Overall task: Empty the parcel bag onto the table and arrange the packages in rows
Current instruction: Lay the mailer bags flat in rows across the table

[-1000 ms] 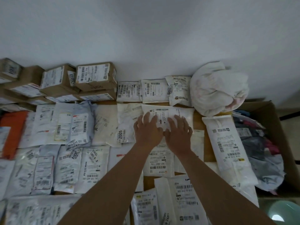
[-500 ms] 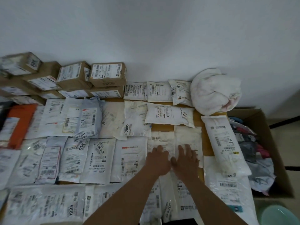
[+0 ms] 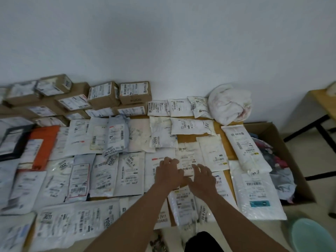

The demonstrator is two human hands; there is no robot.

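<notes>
White wall behind, wooden table (image 3: 187, 138) getting covered in packages: cardboard boxes (image 3: 135, 91) stacking far left, white mailers (image 3: 128, 171) lying in rows. Left hand (image 3: 168, 172) and right hand (image 3: 201, 177), fingers loosely spread, hovering over one mailer (image 3: 187, 157). Crumpled parcel bag (image 3: 229, 104) sitting far right.

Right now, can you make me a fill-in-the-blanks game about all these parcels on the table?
1. The cardboard boxes are stacked against the ____.
2. The one flat parcel that is not white or grey, at the left, is ____.
3. The white bundled bag sits at the table's far ____ corner.
4. The left hand and right hand are over ____ parcels.

Missing words: wall; orange; right; white
</notes>
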